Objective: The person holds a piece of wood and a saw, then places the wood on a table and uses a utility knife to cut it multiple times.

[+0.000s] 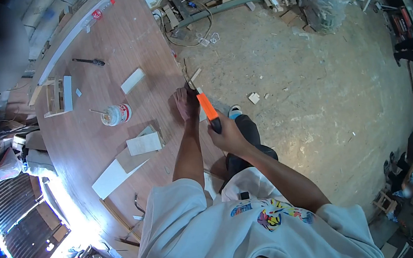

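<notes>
My right hand [228, 134] is wrapped around the black end of an orange-handled saw [208, 107]. Its thin dark blade points away from me past the table's edge and is seen nearly edge-on. Beside the blade, my left hand [186, 103] presses down at the edge of the wooden table [148, 42], fingers bent; whatever lies under them is hidden. A pale sliver of material shows just below the saw handle. To the left of my hands, a white block [133, 80] and a jar with a stick in it [116, 114] stand on the table.
White boards [144, 144] lie stacked on the near part of the table. A small wooden frame [59, 96], a dark-handled tool [89, 61] and a red-labelled bottle [103, 9] are farther off. Offcuts [254, 97] are scattered on the floor; a plastic bag [325, 1] stands beyond.
</notes>
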{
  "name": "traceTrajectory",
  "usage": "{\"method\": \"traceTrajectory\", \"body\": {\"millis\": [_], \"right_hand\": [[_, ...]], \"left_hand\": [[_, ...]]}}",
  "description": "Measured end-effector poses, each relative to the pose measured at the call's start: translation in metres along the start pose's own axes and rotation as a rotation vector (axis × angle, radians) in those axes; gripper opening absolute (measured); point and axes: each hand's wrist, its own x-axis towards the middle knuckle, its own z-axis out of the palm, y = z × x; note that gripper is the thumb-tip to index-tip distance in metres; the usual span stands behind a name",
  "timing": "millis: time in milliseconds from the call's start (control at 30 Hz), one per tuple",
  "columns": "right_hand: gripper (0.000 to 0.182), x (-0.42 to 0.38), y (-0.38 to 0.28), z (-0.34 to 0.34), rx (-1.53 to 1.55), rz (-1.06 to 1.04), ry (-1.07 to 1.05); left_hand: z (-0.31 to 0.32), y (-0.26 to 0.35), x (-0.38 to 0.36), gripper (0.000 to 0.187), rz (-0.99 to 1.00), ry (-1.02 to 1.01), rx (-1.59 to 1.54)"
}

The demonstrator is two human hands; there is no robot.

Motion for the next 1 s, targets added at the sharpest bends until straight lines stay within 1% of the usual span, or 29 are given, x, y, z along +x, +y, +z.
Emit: {"method": "traceTrajectory", "body": {"millis": [33,67,100,133,167,233,300,400,433,467,533,567,600,667,700,733,767,833,867,900,933,967,1000], "right_hand": [[0.018,0.007,-0.001,0.004,0.000,-0.008,0.000],[0.017,0.013,-0.007,0.009,-0.017,-0.048,0.038],[0.017,0.013,-0.012,0.012,-0.032,-0.079,0.076],[0.017,0.002,-0.016,0.011,-0.015,-0.016,0.053],[0.018,-0.014,-0.039,0.004,-0.003,0.040,0.028],[0.020,-0.053,-0.077,-0.012,0.045,0.046,-0.012],[0.044,-0.088,-0.109,-0.028,0.133,0.108,-0.037],[0.046,-0.099,-0.100,-0.033,0.144,0.089,-0.050],[0.024,-0.086,-0.094,-0.026,0.127,0.079,0.019],[0.022,-0.066,-0.069,-0.019,0.066,0.051,0.024],[0.017,-0.013,-0.011,0.000,-0.019,-0.012,0.022],[0.015,0.009,0.002,0.006,-0.049,-0.055,0.010],[0.015,0.019,-0.004,0.010,-0.051,-0.064,0.007],[0.015,0.033,-0.014,0.019,-0.035,0.090,0.027],[0.014,0.029,-0.016,0.020,-0.060,-0.090,0.101],[0.013,0.015,-0.016,0.014,-0.051,-0.060,0.071],[0.013,-0.006,-0.034,0.003,-0.043,-0.028,0.037],[0.020,-0.054,-0.076,-0.018,0.017,0.073,-0.024],[0.020,-0.068,-0.082,-0.022,0.014,0.073,-0.028],[0.024,-0.079,-0.086,-0.025,0.079,0.081,-0.013],[0.029,-0.084,-0.087,-0.027,0.145,0.091,0.006],[0.034,-0.076,-0.070,-0.021,0.106,0.083,0.016],[0.030,-0.059,-0.048,-0.012,0.063,0.056,0.022]], "left_hand": [[0.001,-0.001,0.001,0.008,-0.065,0.021,-0.001],[0.003,-0.006,0.002,0.008,-0.061,0.023,0.003],[0.003,-0.010,-0.001,0.006,-0.106,-0.033,0.044],[0.005,-0.013,-0.006,0.010,-0.154,-0.090,0.082],[0.006,-0.012,-0.004,0.010,-0.157,-0.086,0.079],[0.008,-0.011,-0.004,0.008,-0.159,-0.023,0.048],[0.005,-0.004,0.001,0.006,-0.172,-0.006,0.027],[0.005,-0.005,0.000,0.008,-0.170,-0.010,0.007],[0.009,-0.009,-0.001,0.008,-0.146,-0.014,0.021],[0.011,-0.012,-0.003,0.008,-0.122,-0.020,0.037],[-0.015,0.014,0.004,0.008,-0.080,-0.036,0.069],[-0.024,0.024,0.009,0.009,-0.041,-0.039,0.099],[-0.023,0.024,0.012,0.009,-0.040,-0.030,0.102],[-0.024,0.016,0.020,0.008,-0.014,-0.027,0.121],[-0.022,0.013,0.019,0.008,-0.006,-0.035,0.127],[-0.019,0.011,0.017,0.008,-0.002,-0.040,0.127],[-0.014,0.009,0.012,0.008,-0.004,-0.046,0.128],[-0.007,0.001,0.004,0.008,-0.011,-0.049,0.139],[-0.005,-0.002,0.002,0.007,-0.011,-0.049,0.146],[-0.002,-0.005,0.002,0.007,-0.009,-0.048,0.153],[0.001,-0.007,0.001,0.007,-0.004,-0.050,0.159],[0.004,-0.009,0.000,0.007,0.002,-0.051,0.165],[0.006,-0.010,-0.001,0.007,0.009,-0.054,0.172]]}}
